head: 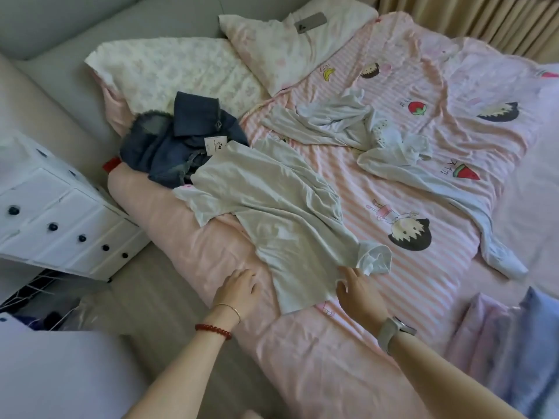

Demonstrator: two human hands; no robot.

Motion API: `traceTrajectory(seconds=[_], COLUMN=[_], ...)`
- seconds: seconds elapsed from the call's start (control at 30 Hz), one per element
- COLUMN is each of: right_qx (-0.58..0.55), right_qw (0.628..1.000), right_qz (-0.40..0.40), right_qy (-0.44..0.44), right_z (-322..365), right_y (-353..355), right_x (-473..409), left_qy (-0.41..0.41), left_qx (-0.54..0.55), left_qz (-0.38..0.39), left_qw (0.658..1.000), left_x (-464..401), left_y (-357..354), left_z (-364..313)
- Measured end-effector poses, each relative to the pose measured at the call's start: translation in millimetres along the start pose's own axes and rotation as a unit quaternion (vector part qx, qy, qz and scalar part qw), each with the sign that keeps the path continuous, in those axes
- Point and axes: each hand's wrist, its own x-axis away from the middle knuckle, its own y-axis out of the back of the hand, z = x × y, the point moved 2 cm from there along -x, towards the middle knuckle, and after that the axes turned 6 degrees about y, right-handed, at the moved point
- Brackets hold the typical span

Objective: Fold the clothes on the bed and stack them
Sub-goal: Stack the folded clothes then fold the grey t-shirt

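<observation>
Both bare forearms reach forward over the bed: the left hand lies palm-down with relaxed fingers, two bracelets at its wrist, while the right hand, a watch on its wrist, spreads its fingers alongside.

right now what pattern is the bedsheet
Pink and white stripes with cartoon prints on the bedsheet, seen in the head view.

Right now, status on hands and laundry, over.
Left hand open, flat on bed. Right hand open, fingers touching the white shirt hem. Shirt unfolded, lying partly over the denim pile. Nothing stacked yet.
</observation>
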Motion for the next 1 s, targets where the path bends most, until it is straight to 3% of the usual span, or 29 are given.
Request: traceTrajectory(seconds=[0.17,0.4,0.5,0.63,0.73,0.8,0.87,1.0], right_qx=[0.037,0.114,0.132,0.076,0.092,0.122,0.102,0.002], right_qw=[0.999,0.987,0.987,0.990,0.991,0.985,0.987,0.988], right_qz=[-0.020,-0.115,-0.088,-0.084,-0.094,-0.018,0.032,-0.155], right_qy=[0.006,-0.019,-0.033,-0.085,0.034,0.121,0.121,0.028], right_z=[27.3,51.7,58.2,61.9,78.9,85.5,89.9,109.2], right_y=[17.0,11.9,0.1,-25.4,-51.9,-71.2,-69.6,-39.3], right_x=[-104.5,-238.5,-285.9,-319.8,-288.3,-258.3,-246.0,-268.9], left_qy=[-0.011,-0.015,-0.032,-0.021,0.004,0.021,0.010,-0.172], left_qx=[0.018,0.028,0.024,0.032,0.095,0.115,0.114,0.114], left_qz=[-0.004,-0.023,-0.049,-0.090,-0.079,-0.038,-0.016,-0.084], left_qw=[1.000,0.999,0.998,0.995,0.992,0.992,0.993,0.975], left_x=[-109.4,-268.9,-328.5,-389.2,-416.9,-430.0,-426.9,-369.2], left_y=[49.9,96.3,108.8,129.3,135.8,137.7,141.1,136.4], left_z=[-5.0,1.3,7.4,15.3,23.9,28.0,31.3,35.5])
